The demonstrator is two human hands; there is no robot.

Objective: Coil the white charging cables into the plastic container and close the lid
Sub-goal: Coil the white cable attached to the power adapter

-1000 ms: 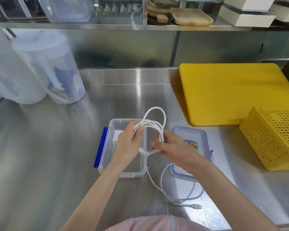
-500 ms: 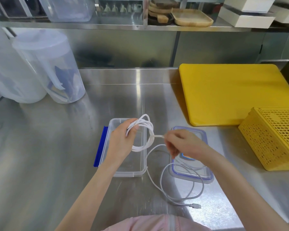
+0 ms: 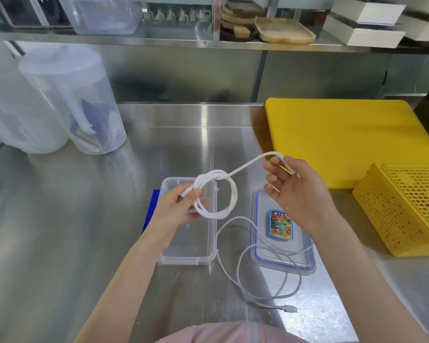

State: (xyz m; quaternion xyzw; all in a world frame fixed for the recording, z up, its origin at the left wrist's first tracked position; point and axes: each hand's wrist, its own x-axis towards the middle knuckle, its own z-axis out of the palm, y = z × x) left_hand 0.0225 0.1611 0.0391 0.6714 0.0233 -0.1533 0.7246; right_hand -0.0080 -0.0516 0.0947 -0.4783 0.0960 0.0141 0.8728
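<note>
Above the open plastic container (image 3: 187, 243), the left hand (image 3: 176, 211) pinches a nearly finished coil (image 3: 217, 194) while the right hand (image 3: 297, 191) grips its tail end. Just right of the container, a second cable (image 3: 270, 280) lies loose over the lid (image 3: 282, 233); it looks still uncoiled, and nothing appears stowed or closed yet.

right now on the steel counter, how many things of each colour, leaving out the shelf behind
white cables: 2, a coiled cable held in both hands and a loose cable
clear: 4, container, lid, two jugs
yellow: 2, cutting board, basket
total: 8
</note>
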